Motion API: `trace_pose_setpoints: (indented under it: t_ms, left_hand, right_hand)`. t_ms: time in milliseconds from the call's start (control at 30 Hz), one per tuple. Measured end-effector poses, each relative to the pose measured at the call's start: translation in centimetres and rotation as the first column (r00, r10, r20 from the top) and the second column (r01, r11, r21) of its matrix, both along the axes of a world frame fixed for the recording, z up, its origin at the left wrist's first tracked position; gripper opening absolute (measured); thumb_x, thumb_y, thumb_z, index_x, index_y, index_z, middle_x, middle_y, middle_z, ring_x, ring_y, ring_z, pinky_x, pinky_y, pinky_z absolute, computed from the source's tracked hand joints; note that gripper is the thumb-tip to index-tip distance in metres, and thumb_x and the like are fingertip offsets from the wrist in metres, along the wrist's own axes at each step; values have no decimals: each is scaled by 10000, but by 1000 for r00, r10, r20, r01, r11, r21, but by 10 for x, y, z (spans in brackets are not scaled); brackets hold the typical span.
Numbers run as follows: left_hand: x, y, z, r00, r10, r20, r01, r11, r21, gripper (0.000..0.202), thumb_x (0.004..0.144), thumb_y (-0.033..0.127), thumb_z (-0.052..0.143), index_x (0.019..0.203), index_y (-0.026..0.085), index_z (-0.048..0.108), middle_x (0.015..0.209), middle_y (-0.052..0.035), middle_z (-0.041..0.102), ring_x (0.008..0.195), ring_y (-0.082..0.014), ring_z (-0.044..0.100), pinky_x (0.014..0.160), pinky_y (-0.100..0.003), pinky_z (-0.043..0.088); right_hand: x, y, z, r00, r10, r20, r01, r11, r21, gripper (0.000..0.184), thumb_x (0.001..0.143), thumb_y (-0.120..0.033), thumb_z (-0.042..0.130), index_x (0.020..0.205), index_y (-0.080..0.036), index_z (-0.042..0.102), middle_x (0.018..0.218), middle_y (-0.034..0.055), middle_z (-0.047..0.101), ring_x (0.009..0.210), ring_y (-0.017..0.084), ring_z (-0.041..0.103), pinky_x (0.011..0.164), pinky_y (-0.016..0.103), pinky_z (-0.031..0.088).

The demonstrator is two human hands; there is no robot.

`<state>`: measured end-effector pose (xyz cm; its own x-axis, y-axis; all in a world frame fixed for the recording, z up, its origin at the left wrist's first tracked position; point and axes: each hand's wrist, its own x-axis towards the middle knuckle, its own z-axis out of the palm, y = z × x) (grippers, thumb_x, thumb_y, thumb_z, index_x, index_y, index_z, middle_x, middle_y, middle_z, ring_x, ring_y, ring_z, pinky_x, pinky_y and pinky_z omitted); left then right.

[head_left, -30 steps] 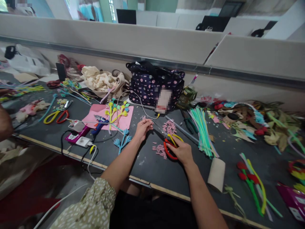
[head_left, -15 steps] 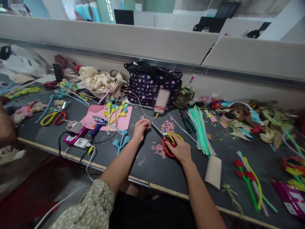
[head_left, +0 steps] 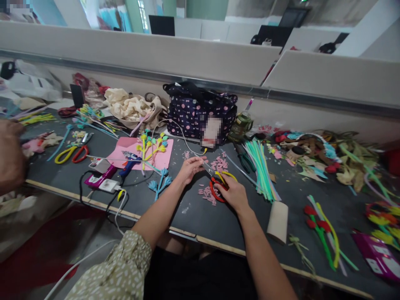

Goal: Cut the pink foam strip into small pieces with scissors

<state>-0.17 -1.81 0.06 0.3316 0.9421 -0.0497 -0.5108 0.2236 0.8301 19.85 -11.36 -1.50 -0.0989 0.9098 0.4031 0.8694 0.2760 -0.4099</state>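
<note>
My right hand (head_left: 233, 192) grips red-and-yellow scissors (head_left: 216, 180) through their handles, blades pointing up-left. My left hand (head_left: 191, 167) is closed in a pinch right at the blade tips, holding something small I cannot make out. Small pink cut pieces (head_left: 208, 195) lie on the dark table just below the scissors, and another pile of pink bits (head_left: 220, 163) lies above them.
A dotted dark bag (head_left: 196, 109) stands behind. Green pipe cleaners (head_left: 260, 170), a cardboard tube (head_left: 277, 216), a pink sheet (head_left: 125, 154) with a glue gun (head_left: 128, 163), a second pair of scissors (head_left: 73, 152) and craft flowers (head_left: 321, 233) lie around. Another person's arm (head_left: 9, 158) is at the left edge.
My left hand has come closer to the scissor blades. The view has shifted slightly; the other person's arm has risen at the left edge.
</note>
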Motion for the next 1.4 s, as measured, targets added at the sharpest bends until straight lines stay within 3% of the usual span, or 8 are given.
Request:
trace_pose_setpoints:
  t_ms: [367, 500, 667, 833, 1067, 1233, 1400]
  left_hand:
    - [3, -3, 0, 999, -26, 38, 25, 999, 38, 239, 665, 276, 813, 781, 121, 673, 1231, -149, 641, 1144, -299, 609, 901, -394, 505]
    - [3, -3, 1, 999, -23, 27, 22, 999, 38, 244, 663, 287, 815, 787, 128, 678, 1241, -143, 638, 1143, -291, 612, 903, -379, 505]
    - [2, -4, 1, 999, -19, 34, 18, 999, 30, 240, 653, 276, 822, 783, 131, 681, 1234, -143, 641, 1110, -280, 630, 875, -370, 514]
    - [3, -4, 1, 999, -12, 53, 11, 1000, 20, 258, 632, 273, 835, 774, 127, 678, 1217, -143, 649, 1091, -286, 639, 892, -396, 511]
    - [2, -4, 2, 999, -24, 43, 22, 999, 42, 237, 662, 273, 812, 788, 128, 674, 1231, -151, 642, 1104, -284, 633, 893, -380, 504]
    - [2, -4, 1, 999, -23, 36, 22, 999, 30, 241, 655, 275, 816, 782, 130, 672, 1224, -144, 647, 1115, -286, 629, 889, -373, 504]
    - [3, -3, 0, 999, -21, 45, 20, 999, 34, 235, 660, 273, 811, 784, 134, 667, 1221, -141, 649, 1115, -282, 628, 896, -380, 503]
  right_hand:
    - [7, 1, 0, 1000, 13, 1, -13, 1000, 22, 480, 904, -481, 531, 1267, -177, 611, 1242, 99, 656, 1135, 242, 609, 949, 375, 490]
    - [6, -2, 5, 1000, -9, 2, 9, 998, 66, 423, 935, -480, 479, 1202, -199, 647, 1156, 90, 685, 1057, 218, 629, 901, 336, 484]
    - [17, -2, 6, 984, -177, -27, 179, 969, 168, 370, 964, -389, 410, 1097, -178, 683, 991, 100, 698, 911, 204, 629, 833, 321, 464]
    - [52, 2, -1, 876, -478, 71, 453, 864, 221, 402, 921, -297, 384, 1171, -134, 654, 1047, 165, 671, 995, 289, 561, 873, 435, 431]
    - [72, 3, -14, 802, -538, 259, 543, 838, 59, 365, 836, -260, 450, 1057, -146, 718, 881, 187, 661, 859, 316, 538, 690, 428, 426]
    - [75, 3, -15, 789, -583, 194, 579, 811, 79, 315, 840, -267, 462, 918, -179, 754, 799, 157, 643, 801, 283, 531, 690, 410, 401]
    - [78, 1, -7, 765, -641, 55, 622, 759, 193, 348, 866, -314, 440, 971, -178, 742, 855, 150, 648, 817, 273, 511, 704, 399, 393]
